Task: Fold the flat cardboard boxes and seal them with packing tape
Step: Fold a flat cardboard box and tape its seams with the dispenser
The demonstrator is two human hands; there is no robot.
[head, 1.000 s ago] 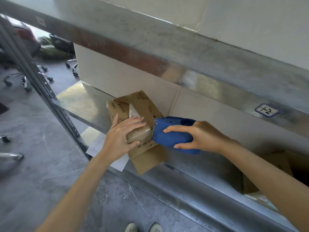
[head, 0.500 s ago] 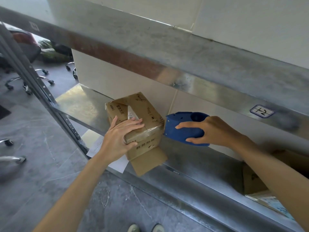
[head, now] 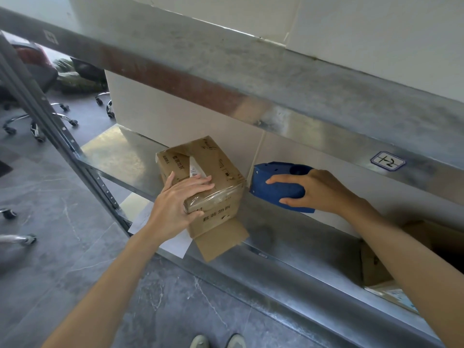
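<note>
A small brown cardboard box stands on the metal shelf, with clear tape across its top near edge and one flap hanging open below the front. My left hand lies on the box top, fingers straight across it and thumb curled round the near taped corner. My right hand grips a blue tape dispenser, whose nose sits at the box's right edge.
White panels back the shelf, and a second metal shelf beam runs overhead with a label. An open cardboard box sits at the right. Sheets of white paper lie under the small box. Office chair bases stand on the grey floor to the left.
The dispenser has pulled off the box top to the right, and now sits at the box's right edge. My left hand stays on the box.
</note>
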